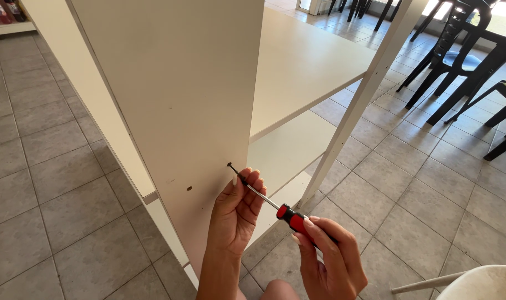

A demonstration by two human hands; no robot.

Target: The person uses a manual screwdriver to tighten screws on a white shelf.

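Seen from above: left hand (236, 214) pinching a dark screw (232, 168) and the steel shaft of a screwdriver (275, 206) against the near side panel (175, 100) of a white shelving unit. Right hand (328, 258) closed around the red-and-black handle, lower right. Second small hole (189, 189) just left. Grey tiled floor (47, 183); black chairs (464, 61) far right.
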